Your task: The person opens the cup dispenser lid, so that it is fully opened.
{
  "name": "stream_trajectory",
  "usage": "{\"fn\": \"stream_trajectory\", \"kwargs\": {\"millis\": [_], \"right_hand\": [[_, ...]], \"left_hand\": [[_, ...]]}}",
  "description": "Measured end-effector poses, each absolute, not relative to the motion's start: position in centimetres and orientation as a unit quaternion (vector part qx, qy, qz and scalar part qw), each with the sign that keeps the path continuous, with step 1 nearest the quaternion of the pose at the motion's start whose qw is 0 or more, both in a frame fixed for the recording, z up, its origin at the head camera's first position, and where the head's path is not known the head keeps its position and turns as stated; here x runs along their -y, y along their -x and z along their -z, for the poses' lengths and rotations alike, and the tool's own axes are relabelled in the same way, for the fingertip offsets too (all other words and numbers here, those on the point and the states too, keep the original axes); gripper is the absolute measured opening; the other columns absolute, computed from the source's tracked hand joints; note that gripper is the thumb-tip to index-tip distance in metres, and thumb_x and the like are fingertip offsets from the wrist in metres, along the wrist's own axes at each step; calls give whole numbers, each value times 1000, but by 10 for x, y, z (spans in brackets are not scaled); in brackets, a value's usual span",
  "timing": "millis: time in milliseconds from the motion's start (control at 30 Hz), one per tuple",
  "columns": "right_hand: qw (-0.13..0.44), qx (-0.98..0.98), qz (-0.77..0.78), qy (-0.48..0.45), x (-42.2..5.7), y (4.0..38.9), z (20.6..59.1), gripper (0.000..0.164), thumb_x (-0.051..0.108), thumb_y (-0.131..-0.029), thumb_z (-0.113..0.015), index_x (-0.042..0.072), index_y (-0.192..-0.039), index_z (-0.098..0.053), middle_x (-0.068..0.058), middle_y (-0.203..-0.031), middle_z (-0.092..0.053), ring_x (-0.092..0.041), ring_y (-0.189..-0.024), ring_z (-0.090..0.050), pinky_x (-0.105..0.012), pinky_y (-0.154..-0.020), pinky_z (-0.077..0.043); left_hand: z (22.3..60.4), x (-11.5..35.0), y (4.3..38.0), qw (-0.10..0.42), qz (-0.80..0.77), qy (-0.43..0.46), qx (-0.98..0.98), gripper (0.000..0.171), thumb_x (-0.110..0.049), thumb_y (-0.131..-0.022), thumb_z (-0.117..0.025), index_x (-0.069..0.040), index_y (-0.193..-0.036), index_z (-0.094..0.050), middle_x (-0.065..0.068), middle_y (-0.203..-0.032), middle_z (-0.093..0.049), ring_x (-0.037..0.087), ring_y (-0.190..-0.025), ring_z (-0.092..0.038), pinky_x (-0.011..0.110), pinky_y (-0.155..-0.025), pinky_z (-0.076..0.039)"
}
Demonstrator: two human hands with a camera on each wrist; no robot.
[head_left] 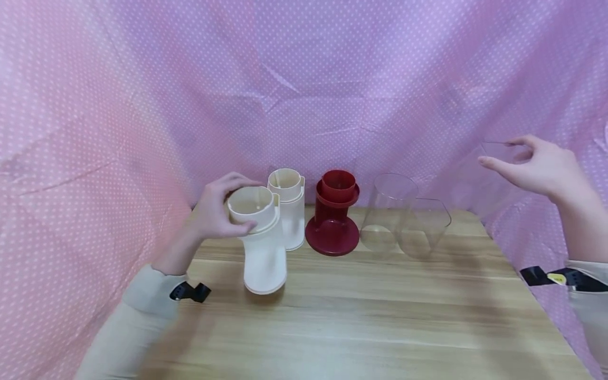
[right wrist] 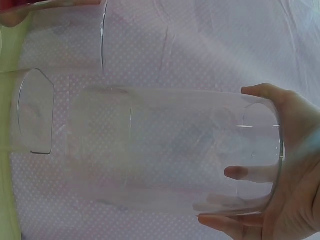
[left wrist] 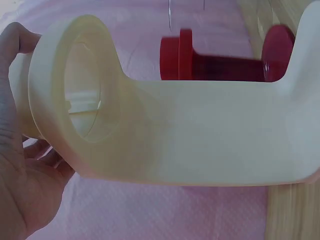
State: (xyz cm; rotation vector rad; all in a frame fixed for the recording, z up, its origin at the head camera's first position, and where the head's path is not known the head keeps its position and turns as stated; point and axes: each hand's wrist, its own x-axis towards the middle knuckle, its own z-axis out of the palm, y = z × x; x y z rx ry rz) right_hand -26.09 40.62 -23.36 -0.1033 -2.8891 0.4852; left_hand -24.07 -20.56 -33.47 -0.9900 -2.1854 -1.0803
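Note:
My left hand [head_left: 220,208] grips a cream-white plastic stand [head_left: 266,258] around its round upper cup, thumb on the near side. The stand leans slightly, its foot toward the front, with shadow under it. In the left wrist view the stand's ring opening and long curved body [left wrist: 200,130] fill the middle. Off to the right, my right hand [head_left: 546,166] holds a clear cylindrical container [right wrist: 170,150] by its rim end, fingers spread around it. That container hangs against the curtain and is barely visible from the head view.
A second cream-white stand [head_left: 295,224] stands behind the held one. Beside it is a dark red stand [head_left: 332,240] with a wide round foot. Two more clear containers [head_left: 380,211] stand farther right on the wooden table [head_left: 361,316]. Pink dotted curtain [head_left: 313,79] surrounds the table.

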Motion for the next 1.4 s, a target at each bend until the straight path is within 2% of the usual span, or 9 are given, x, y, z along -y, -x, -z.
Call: {"fn": "stream_trajectory", "kwargs": {"millis": [233,367,667,933,1167,1267,1400], "right_hand": [[109,981,-155,49,-417,264,244,106,76,-95,-54,0,-164,-29,-46,-146,-47,-69,-129,-40,-80,-96,-40],[107,982,-151,44,-422,269,251,105,76,-96,-53,0,-164,-30,-46,-144,-47,-68,-127,-42,-79,-98,-40],[86,983,-156,46,-427,276,271,109,80,-95,-51,0,-165,-26,-46,-143,-45,-69,-125,-42,-80,-97,-40],[76,984,-154,38,-431,282,286,112,78,-96,-51,-7,-164,-21,-49,-141,-43,-69,-125,-42,-83,-102,-36],[63,983,-163,48,-434,289,302,113,77,-96,-51,-3,-167,-14,-52,-157,-23,-76,-135,-26,-86,-105,-30],[52,983,-168,42,-436,293,312,113,77,-97,-51,-4,-167,-13,-52,-156,-23,-76,-135,-26,-86,-105,-30],[42,984,-167,36,-438,300,324,113,77,-97,-51,-6,-166,-15,-54,-153,-26,-77,-132,-30,-85,-105,-32]], "left_hand": [[341,239,257,259,395,324,820,71,-5,-60,-90,3,-129,-73,20,-115,-71,24,-96,-63,14,-82,-54],[348,249,267,257,394,295,832,73,-3,-61,-90,4,-131,-71,22,-118,-70,29,-96,-62,16,-81,-54],[360,260,289,229,357,254,869,76,-5,-65,-89,3,-137,-68,23,-126,-68,33,-101,-64,15,-81,-51],[367,260,301,202,351,232,884,76,-8,-69,-87,1,-141,-66,23,-133,-66,34,-108,-65,18,-87,-48],[369,259,307,186,352,230,888,75,-7,-70,-86,3,-141,-65,26,-137,-64,39,-110,-67,17,-85,-48],[370,258,308,180,345,225,893,75,-9,-70,-86,3,-142,-65,25,-139,-64,39,-111,-66,20,-85,-49],[369,257,310,176,332,226,899,76,-11,-71,-86,2,-143,-64,25,-140,-63,39,-112,-65,32,-86,-50]]}}
